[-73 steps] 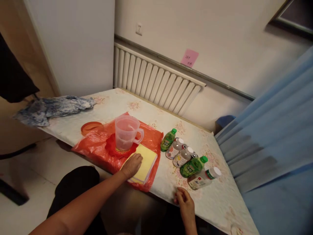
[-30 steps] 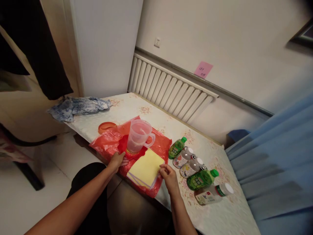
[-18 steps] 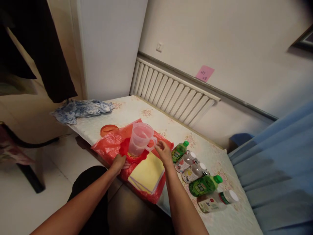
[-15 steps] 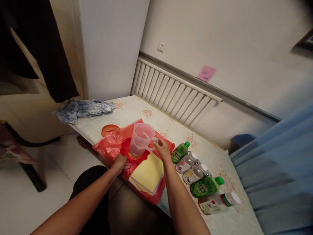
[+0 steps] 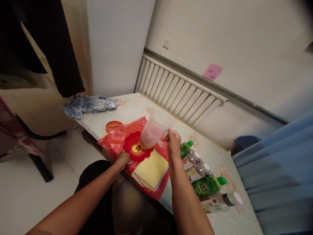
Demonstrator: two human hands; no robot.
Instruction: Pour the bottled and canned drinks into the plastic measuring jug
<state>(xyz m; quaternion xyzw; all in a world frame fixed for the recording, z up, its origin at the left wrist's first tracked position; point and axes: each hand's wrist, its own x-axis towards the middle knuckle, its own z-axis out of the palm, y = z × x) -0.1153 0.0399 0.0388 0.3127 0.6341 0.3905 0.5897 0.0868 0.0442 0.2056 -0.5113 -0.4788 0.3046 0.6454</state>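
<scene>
A translucent plastic pitcher hangs tilted above a red scalloped plate, its handle gripped by my right hand. The plate has a gold emblem in its middle. My left hand grips the near left rim of the plate, thumb on top and some fingers hidden beneath. Under the plate spreads a red plastic bag. Folded yellow cloths lie on the bag, right of my left hand.
Several bottles lie on the table to the right, among them a green-capped bottle. An orange lid rests near the left edge of the table. Crumpled blue-white fabric lies at the far left corner. Behind stands a radiator.
My right hand has lifted the pitcher off the red plate and moved it up and to the right. The plate's gold emblem now shows. My left hand stays at the plate's rim.
</scene>
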